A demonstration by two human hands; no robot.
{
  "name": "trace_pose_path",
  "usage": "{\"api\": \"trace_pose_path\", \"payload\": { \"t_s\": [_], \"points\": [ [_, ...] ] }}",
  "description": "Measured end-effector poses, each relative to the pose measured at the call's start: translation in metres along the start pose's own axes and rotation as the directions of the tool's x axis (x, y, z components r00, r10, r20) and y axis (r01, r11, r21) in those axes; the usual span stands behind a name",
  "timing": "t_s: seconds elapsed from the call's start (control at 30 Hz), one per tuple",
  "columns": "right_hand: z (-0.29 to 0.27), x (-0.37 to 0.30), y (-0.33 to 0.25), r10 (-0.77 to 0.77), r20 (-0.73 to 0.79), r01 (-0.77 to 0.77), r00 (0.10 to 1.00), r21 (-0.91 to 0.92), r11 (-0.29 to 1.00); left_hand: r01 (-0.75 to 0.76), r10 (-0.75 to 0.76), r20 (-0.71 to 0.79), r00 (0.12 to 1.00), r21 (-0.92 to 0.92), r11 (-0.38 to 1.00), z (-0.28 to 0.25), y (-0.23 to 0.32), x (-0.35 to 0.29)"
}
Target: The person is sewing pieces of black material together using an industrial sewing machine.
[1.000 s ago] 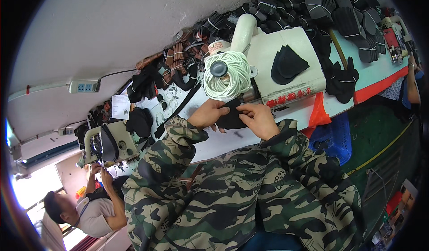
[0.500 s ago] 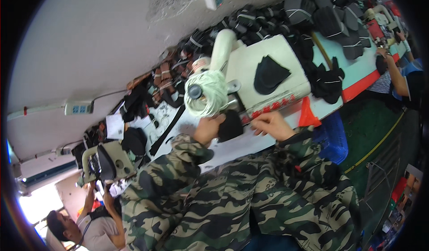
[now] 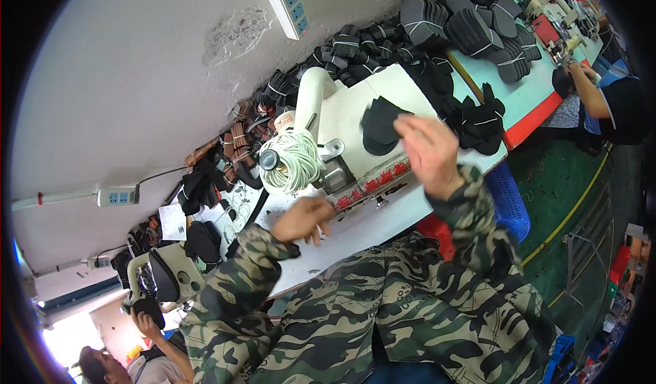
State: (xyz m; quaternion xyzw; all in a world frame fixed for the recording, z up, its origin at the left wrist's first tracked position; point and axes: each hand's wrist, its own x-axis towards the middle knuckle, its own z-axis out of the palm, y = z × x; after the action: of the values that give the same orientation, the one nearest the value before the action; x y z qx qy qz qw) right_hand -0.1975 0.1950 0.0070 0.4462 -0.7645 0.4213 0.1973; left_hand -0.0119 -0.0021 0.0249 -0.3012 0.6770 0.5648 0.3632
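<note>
A cream sewing machine stands on the white table, with a cone of pale cord at its left end. On its flat top lies a small stack of black fabric pieces. My right hand reaches over that stack's right edge, fingers stretched out and slightly blurred; whether the fingertips touch the fabric I cannot tell. Beside the machine's front left end hangs my left hand, its fingers loosely bent and apart, with nothing visible in them. Both sleeves are camouflage-patterned.
Tied bundles of dark grey pieces pile up along the wall. A blue plastic basket sits beyond my right forearm. Another machine stands at left, near a co-worker; a second co-worker works at far right.
The black piece that was at my left hand is no longer visible there. My right hand has risen from the machine's front edge to the stack. The view has shifted a little.
</note>
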Motion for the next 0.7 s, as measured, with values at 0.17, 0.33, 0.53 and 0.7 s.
{"api": "trace_pose_path", "payload": {
  "t_s": [0.17,0.33,0.53,0.7],
  "points": [
    [-0.002,0.003,0.052,-0.153,0.305,0.239,0.94,-0.267,0.934,-0.177,0.179,0.024,0.984,-0.07,0.982,0.058,-0.001,0.003],
    [0.002,0.008,0.072,0.418,0.437,-0.409,0.796,-0.12,0.904,-0.474,0.513,-0.396,0.761,0.2,0.858,0.092,0.022,0.006],
    [0.038,0.033,0.056,0.447,0.626,-0.418,0.638,-0.206,0.885,-0.444,0.587,-0.67,0.454,0.401,0.802,0.099,0.047,0.059],
    [0.045,0.019,0.063,0.347,0.692,-0.395,0.633,-0.098,0.914,-0.443,0.564,-0.692,0.449,0.376,0.814,0.098,0.044,0.076]
  ]
}}
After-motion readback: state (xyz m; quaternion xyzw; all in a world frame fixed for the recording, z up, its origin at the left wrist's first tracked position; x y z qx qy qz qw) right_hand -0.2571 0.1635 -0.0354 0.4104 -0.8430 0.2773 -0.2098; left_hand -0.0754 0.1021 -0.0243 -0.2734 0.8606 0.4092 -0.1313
